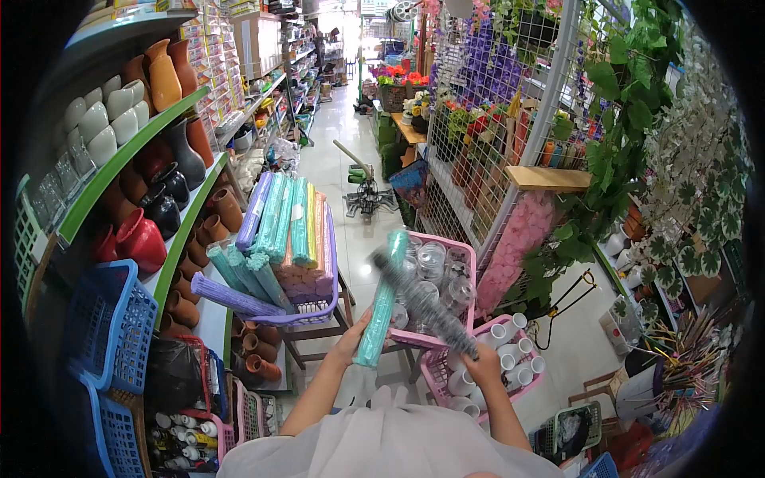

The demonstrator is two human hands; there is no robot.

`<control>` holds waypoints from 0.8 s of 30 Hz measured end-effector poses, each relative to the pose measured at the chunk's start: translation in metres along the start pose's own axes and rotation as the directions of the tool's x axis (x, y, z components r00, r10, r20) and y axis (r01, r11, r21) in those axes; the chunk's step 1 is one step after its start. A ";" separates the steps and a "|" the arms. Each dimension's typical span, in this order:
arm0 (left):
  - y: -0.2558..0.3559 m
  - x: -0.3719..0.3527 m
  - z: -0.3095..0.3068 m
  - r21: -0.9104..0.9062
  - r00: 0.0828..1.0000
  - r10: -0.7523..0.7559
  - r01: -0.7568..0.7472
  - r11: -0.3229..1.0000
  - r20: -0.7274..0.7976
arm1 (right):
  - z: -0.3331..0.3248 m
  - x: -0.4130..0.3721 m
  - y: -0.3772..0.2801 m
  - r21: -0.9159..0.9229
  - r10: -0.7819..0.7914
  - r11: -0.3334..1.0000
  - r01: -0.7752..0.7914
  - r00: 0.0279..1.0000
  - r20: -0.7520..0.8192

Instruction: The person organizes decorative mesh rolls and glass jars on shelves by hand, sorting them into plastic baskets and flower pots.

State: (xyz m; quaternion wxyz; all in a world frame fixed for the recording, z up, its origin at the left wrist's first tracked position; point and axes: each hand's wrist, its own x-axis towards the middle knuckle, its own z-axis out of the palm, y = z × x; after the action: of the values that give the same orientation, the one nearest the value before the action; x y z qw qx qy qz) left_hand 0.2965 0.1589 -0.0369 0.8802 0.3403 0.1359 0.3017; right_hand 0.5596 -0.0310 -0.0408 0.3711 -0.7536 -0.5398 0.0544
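My left hand (353,338) is closed around the lower part of a long teal bundle (378,319) in clear plastic wrap, held upright and slightly tilted. In my right hand (484,368) is the handle end of a dark grey fluffy duster (430,307), blurred by motion. The duster slants up to the left, and its far end overlaps the bundle in view. Beyond them, a pink basket (472,267) contains clear glass vessels. To the left, a purple basket (331,307) is stacked with similar wrapped bundles (275,215) in teal, purple, yellow and peach.
A second pink basket (430,382) with white cups stands near my right hand. Shelves of vases (163,76) line the left. On the right is a wire grid (494,119) with artificial flowers. A black metal-footed object (369,197) stands on the aisle floor.
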 end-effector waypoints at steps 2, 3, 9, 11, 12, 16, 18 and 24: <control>-0.003 0.005 -0.019 0.245 0.999 -0.032 0.025 0.969 0.023 | -0.007 -0.003 0.005 -0.039 -0.128 0.990 0.134 0.981 0.144; 0.008 -0.006 0.003 0.011 0.989 -0.141 0.142 0.990 -0.054 | -0.010 -0.005 0.006 -0.054 -0.243 0.961 0.270 0.924 0.295; -0.002 0.000 -0.006 0.043 0.982 -0.166 0.171 0.984 -0.092 | -0.007 0.002 -0.004 -0.032 0.069 0.997 -0.069 0.998 0.005; -0.010 0.007 -0.021 0.055 0.977 -0.210 0.212 0.976 -0.041 | -0.009 -0.002 -0.011 0.003 0.016 1.000 -0.016 0.998 0.055; -0.014 0.011 -0.022 0.144 0.988 -0.132 0.143 0.979 -0.084 | -0.004 -0.004 0.005 -0.008 -0.172 0.985 0.174 0.978 0.117; -0.024 0.016 -0.050 0.150 0.988 -0.151 0.145 0.978 0.027 | -0.021 -0.001 -0.003 -0.108 -0.263 0.954 0.279 0.954 0.141; -0.010 0.010 -0.014 -0.012 0.977 -0.180 0.182 0.983 0.111 | -0.015 -0.001 0.007 -0.096 0.035 0.995 -0.031 0.999 0.037; -0.033 0.008 -0.023 0.318 0.957 -0.150 0.227 0.921 -0.250 | -0.017 -0.013 0.009 0.021 -0.164 0.986 0.163 0.981 0.108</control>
State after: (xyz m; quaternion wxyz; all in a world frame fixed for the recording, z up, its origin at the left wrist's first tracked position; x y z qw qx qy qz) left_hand 0.3067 0.1563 -0.0768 0.8118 0.4381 0.3155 0.2225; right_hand 0.5691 -0.0515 -0.0384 0.3485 -0.7005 -0.6190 0.0682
